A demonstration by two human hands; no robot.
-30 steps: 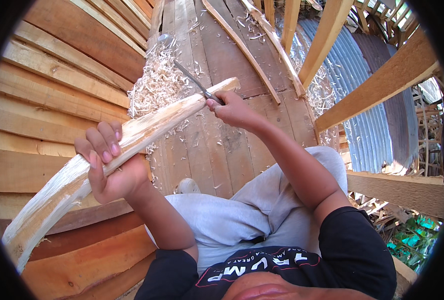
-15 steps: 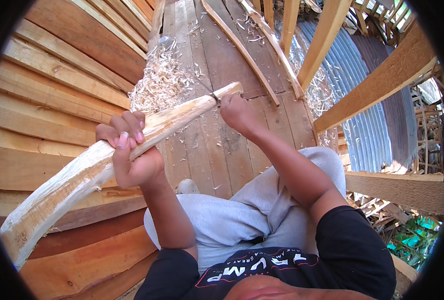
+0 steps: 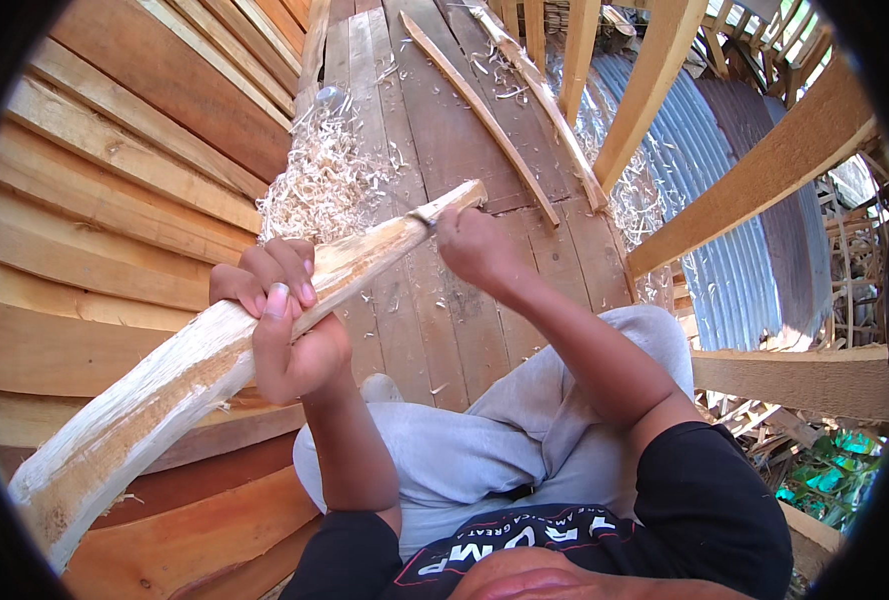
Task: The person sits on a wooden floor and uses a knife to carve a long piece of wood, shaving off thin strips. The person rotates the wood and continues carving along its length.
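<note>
A long, pale, bark-free length of wood (image 3: pixel 180 375) slants from the lower left up to the middle, its narrow squared end tipped with a small notch. My left hand (image 3: pixel 285 315) is wrapped round it near its middle, thumb on top. Close to the narrow end, my right hand (image 3: pixel 480 245) is closed in a fist on a knife (image 3: pixel 422 217). The knife's dark, thin blade lies across the wood and points up and left. Its handle is hidden inside my fingers. My crossed legs in grey trousers (image 3: pixel 445 430) are beneath my forearms.
Curly wood shavings (image 3: pixel 320 180) are heaped against the plank wall (image 3: pixel 115 210) on the left, near a clear cup-like thing (image 3: pixel 330 97). Two thin wooden strips (image 3: pixel 485 125) lie on the board floor (image 3: pixel 435 330). Wooden railing posts (image 3: pixel 655 85) and corrugated metal sheets (image 3: pixel 705 200) are at the right.
The wood has shifted slightly right and down in view, and my left hand has moved with it. My right hand and knife sit a little lower, still near the narrow end.
</note>
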